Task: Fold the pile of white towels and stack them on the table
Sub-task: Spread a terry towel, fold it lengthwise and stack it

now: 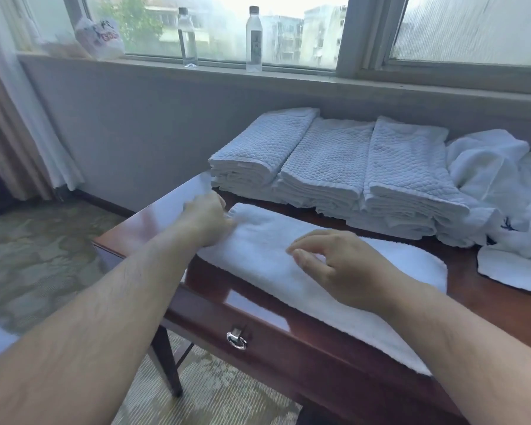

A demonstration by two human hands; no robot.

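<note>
Along the table's [154,222] front edge a long white towel [276,271] is being held flat, its left end being gripped by the curled left hand [207,220], its middle being touched by the right hand's [341,265] loosely spread fingers, while folded stacks [328,170] and an unfolded pile [503,191] are lying behind.

no text sharp enough to read anywhere here.

Both hands [334,262] on white towel [267,240]
</note>
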